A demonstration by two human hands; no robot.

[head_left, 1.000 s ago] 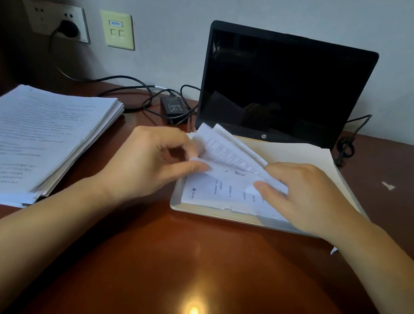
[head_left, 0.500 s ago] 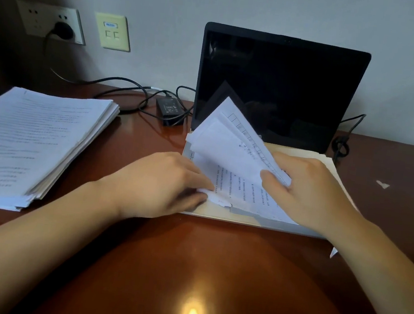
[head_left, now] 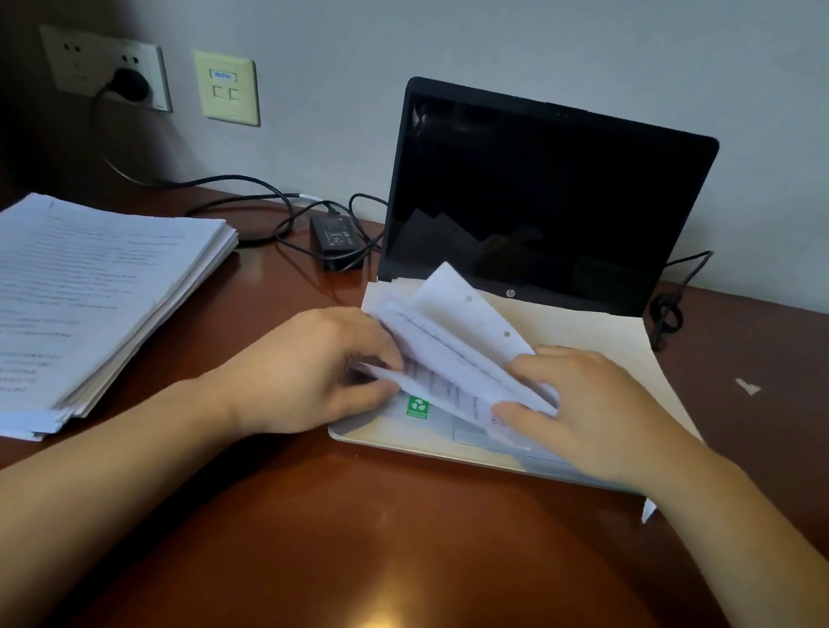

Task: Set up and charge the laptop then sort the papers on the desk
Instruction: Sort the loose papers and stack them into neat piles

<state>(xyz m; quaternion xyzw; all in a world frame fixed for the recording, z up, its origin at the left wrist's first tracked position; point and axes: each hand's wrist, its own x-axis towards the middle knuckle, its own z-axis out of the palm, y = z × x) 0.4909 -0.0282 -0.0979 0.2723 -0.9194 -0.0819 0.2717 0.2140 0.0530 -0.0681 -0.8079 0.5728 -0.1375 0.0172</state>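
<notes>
Just over the laptop (head_left: 544,199), papers (head_left: 455,349) pinched in left-hand fingers (head_left: 372,347) and right-hand fingers (head_left: 541,364).

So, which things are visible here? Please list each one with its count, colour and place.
desk: 1, red-brown, under everything
laptop: 1, black screen and silver base, open, centre back
loose sheets: a few, white, held above the laptop's base
folder: 1, cream, lying on the laptop's base
paper stack: 1, white, desk's left
power adapter: 1, black, left of the laptop
cables: several, black, along the desk's back
wall socket: 1, white, wall at left, black plug inserted
network plate: 1, pale yellow, right of the socket
sticker: 1, green, laptop's palm rest
scrap: 1, white, desk's right
left hand: 1, pinches the sheets' left side
right hand: 1, pinches their right side
</notes>
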